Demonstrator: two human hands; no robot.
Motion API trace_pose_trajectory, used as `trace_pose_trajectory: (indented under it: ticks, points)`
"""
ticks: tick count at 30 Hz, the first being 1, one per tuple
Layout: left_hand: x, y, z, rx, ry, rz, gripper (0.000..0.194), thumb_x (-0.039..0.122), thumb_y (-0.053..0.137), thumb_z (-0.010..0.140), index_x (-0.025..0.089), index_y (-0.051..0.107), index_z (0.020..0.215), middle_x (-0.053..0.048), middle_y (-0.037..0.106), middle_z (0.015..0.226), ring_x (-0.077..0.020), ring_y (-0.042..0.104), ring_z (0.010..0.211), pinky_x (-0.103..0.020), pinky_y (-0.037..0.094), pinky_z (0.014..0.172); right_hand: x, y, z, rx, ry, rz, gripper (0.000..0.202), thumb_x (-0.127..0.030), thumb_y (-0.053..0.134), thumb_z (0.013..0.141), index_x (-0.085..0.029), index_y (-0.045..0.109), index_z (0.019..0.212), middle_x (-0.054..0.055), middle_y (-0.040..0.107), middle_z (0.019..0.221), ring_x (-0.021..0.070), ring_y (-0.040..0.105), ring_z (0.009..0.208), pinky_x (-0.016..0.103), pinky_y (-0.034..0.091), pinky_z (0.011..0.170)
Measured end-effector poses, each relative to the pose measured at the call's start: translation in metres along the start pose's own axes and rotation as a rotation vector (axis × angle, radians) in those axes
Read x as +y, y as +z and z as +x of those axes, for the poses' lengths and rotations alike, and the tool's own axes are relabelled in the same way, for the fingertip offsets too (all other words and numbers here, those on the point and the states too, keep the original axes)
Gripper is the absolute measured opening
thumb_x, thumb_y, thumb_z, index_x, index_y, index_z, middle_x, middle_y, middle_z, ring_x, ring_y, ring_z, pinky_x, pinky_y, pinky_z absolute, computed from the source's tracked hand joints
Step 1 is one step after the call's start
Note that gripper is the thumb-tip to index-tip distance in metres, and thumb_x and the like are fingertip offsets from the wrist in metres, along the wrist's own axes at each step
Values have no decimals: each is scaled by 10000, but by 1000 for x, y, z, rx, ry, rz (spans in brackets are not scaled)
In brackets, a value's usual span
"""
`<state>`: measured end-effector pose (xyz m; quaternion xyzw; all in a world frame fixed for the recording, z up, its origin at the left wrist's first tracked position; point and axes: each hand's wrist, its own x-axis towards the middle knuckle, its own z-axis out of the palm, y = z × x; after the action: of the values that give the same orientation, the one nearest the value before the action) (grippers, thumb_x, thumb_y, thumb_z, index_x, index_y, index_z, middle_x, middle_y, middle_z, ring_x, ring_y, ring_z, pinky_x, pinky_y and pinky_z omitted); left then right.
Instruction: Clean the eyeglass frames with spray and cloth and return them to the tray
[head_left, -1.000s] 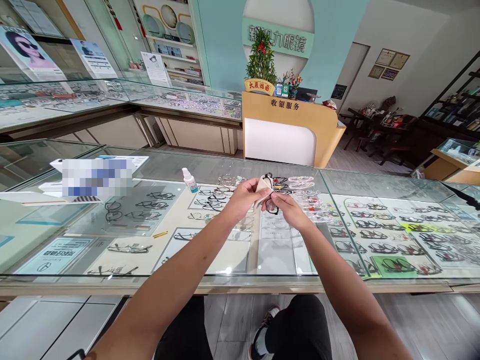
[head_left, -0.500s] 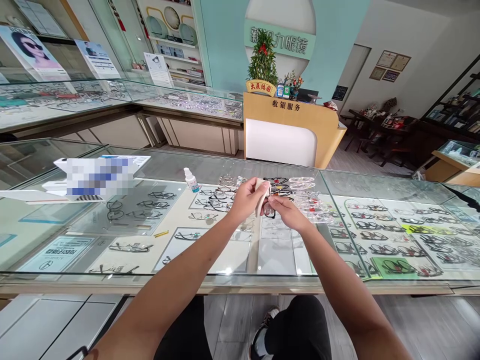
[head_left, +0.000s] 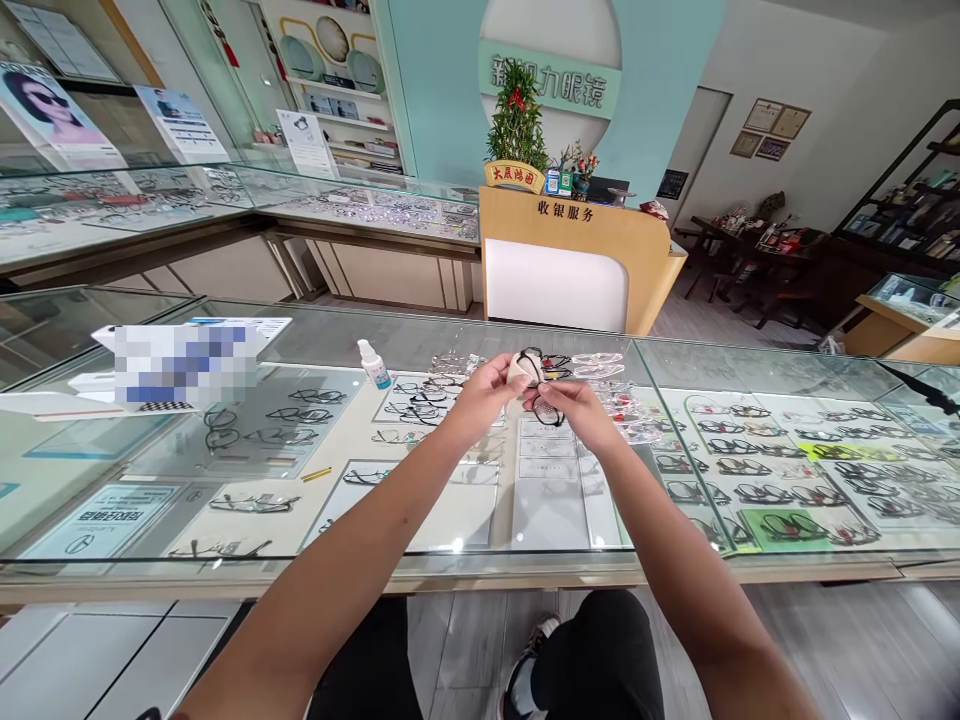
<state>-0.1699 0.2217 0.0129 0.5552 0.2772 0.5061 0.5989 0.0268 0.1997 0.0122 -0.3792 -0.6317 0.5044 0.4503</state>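
Above the glass counter my left hand (head_left: 487,398) pinches a pale cloth (head_left: 523,370) around the upper lens of a pair of dark-framed glasses (head_left: 550,412). My right hand (head_left: 579,408) grips the same glasses near the middle of the frame, close to the left fingertips. The lower lens hangs below the right fingers. A white spray bottle (head_left: 374,365) with a blue label stands on the glass left of my hands.
The glass display counter (head_left: 420,570) holds rows of glasses under its top. A white box (head_left: 90,385) and papers lie at the left. Beyond stands a wooden cashier desk (head_left: 652,245) with a plant (head_left: 517,120).
The glasses have turned, so more of the dark frame shows over the cloth. Both hands still hold on. The view has shifted slightly.
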Motion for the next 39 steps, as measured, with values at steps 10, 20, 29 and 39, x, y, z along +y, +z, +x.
trace_pose_trajectory:
  ticks: [10, 20, 29, 39]
  points:
    - [8, 7, -10, 63, 54, 74, 498, 654, 819, 914, 198, 618, 919, 32, 606, 660, -127, 570, 551, -274, 482, 549, -7, 9, -6, -87, -60, 3, 498, -713, 755, 938, -232, 886, 922, 56, 824, 921, 237, 685, 905, 382, 535, 905]
    - [23, 1, -7, -187, 12, -49, 500, 468, 992, 778, 171, 694, 1047, -30, 737, 849, -152, 656, 695, -298, 559, 673, -12, 2, -8, -67, -69, 33, 477, -701, 798, 914, -234, 892, 892, 60, 816, 860, 244, 712, 906, 387, 556, 914]
    - [16, 8, -10, -21, 42, -14, 537, 694, 794, 922, 170, 687, 877, -17, 668, 708, -117, 565, 515, -273, 471, 505, -7, 9, -8, -122, -86, -15, 482, -696, 762, 947, -234, 894, 910, 47, 810, 909, 223, 644, 857, 359, 501, 829]
    - [20, 4, -8, -160, -5, -128, 473, 413, 1013, 756, 169, 681, 988, -8, 705, 805, -129, 619, 638, -277, 542, 598, -13, 4, -10, -117, -55, 30, 476, -693, 771, 942, -232, 886, 917, 64, 813, 895, 248, 692, 898, 388, 530, 896]
